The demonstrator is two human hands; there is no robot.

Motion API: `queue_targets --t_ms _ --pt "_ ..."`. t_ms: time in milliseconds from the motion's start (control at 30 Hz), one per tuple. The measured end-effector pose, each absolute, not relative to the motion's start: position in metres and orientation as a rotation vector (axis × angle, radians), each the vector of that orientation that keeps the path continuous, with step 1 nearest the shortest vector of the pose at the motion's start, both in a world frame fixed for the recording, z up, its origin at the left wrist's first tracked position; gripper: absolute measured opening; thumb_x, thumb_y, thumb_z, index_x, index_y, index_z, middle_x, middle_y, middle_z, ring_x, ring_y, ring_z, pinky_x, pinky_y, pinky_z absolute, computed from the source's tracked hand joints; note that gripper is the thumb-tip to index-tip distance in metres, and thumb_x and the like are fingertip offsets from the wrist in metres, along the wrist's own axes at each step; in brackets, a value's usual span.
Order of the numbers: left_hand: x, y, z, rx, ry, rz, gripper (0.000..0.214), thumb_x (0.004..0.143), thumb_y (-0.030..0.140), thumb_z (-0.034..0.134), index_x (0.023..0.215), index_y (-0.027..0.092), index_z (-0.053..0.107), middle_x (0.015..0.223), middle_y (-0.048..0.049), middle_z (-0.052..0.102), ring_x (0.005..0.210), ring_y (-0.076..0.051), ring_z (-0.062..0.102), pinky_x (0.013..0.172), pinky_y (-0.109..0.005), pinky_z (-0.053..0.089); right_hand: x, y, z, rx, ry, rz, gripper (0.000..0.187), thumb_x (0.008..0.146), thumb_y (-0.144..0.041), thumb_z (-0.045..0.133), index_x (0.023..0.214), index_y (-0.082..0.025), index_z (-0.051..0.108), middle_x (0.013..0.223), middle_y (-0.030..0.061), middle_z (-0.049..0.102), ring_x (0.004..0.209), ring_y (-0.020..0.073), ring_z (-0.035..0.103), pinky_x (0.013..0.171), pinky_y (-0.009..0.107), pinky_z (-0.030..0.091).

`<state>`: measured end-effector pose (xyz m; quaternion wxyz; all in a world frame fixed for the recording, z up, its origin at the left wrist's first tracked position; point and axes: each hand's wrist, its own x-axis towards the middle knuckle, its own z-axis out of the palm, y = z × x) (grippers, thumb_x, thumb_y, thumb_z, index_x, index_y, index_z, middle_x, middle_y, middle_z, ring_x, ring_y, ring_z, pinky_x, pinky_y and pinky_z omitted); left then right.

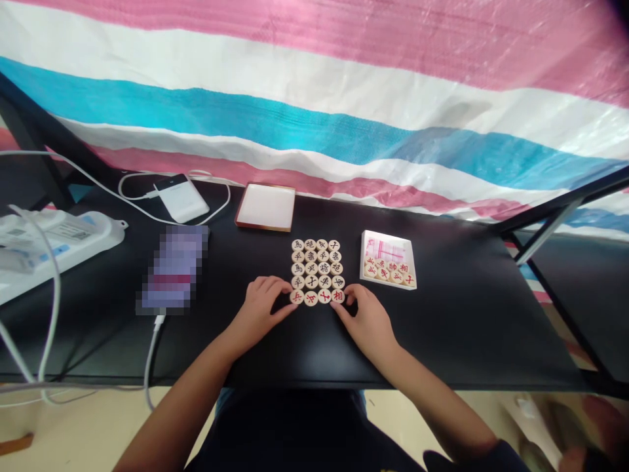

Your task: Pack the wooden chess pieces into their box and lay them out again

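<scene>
Round wooden Chinese chess pieces (310, 269) lie in a tight block of several rows on the black table. Most carry black characters; the nearest row has red ones. At the left end of that row, my left hand (259, 308) has its thumb and index finger closed against a red-marked piece (297, 297). My right hand (367, 320) does likewise at the right end, fingertips on another red-marked piece (337, 296). To the right stands an open white box (364, 259) with more red-marked pieces (390, 272) and a folded red-and-white sheet (383, 249).
A shallow box lid (268, 206) lies behind the block. On the left are a blurred-out phone (174, 269) on a cable, a white power bank (184, 200) and a power strip (63, 242) with loose cords. A striped plastic sheet (314, 118) hangs behind the table (466, 314).
</scene>
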<state>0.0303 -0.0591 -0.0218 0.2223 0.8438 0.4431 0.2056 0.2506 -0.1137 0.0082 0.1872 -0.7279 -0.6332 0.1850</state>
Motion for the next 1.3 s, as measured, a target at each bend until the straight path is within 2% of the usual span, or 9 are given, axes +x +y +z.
queue_targets --t_ms 300,533,767,1133,1300 --pt "0.032 -0.062 -0.023 2.349 1.251 0.576 0.019 0.079 0.032 0.059 0.092 0.020 0.052 0.096 -0.0025 0.058 0.092 -0.021 0.048 0.082 -0.035 0.033 0.252 -0.116 0.004 -2.058 -1.756 0.520 0.025 0.076 -0.042 0.055 0.086 -0.021 0.048 0.071 -0.0004 0.053 0.070 0.0162 0.053 0.059 0.026 0.040" --pt "0.036 -0.064 -0.022 2.343 1.269 0.587 0.027 0.075 0.035 0.063 0.092 0.020 0.050 0.095 -0.0027 0.057 0.092 -0.022 0.047 0.080 -0.035 0.033 0.240 -0.116 -0.001 -1.920 -1.828 0.250 0.034 0.073 -0.044 0.059 0.089 -0.019 0.043 0.087 0.0070 0.050 0.081 0.0216 0.048 0.068 0.035 0.044" --pt "0.039 -0.066 -0.022 2.335 1.311 0.602 0.030 0.072 0.036 0.065 0.089 0.019 0.046 0.090 -0.0026 0.055 0.088 -0.021 0.047 0.077 -0.034 0.035 0.224 -0.107 -0.003 -1.830 -1.906 0.176 0.028 0.075 -0.041 0.058 0.081 -0.020 0.040 0.081 0.0056 0.046 0.076 0.0205 0.043 0.068 0.036 0.043" --pt "0.040 -0.067 -0.023 2.368 1.307 0.604 0.023 0.077 0.032 0.061 0.088 0.019 0.046 0.090 -0.0024 0.055 0.087 -0.021 0.046 0.076 -0.034 0.034 0.237 -0.112 -0.006 -1.828 -1.879 0.291 0.018 0.077 -0.028 0.057 0.081 -0.020 0.041 0.081 0.0036 0.048 0.077 0.0189 0.046 0.070 0.034 0.042" --pt "0.040 -0.066 -0.025 2.333 1.304 0.607 0.025 0.076 0.034 0.062 0.089 0.019 0.046 0.091 -0.0023 0.055 0.088 -0.021 0.046 0.077 -0.035 0.035 0.240 -0.114 -0.006 -1.816 -1.850 0.321 0.017 0.077 -0.031 0.056 0.080 -0.021 0.043 0.077 0.0024 0.050 0.074 0.0179 0.047 0.068 0.033 0.041"
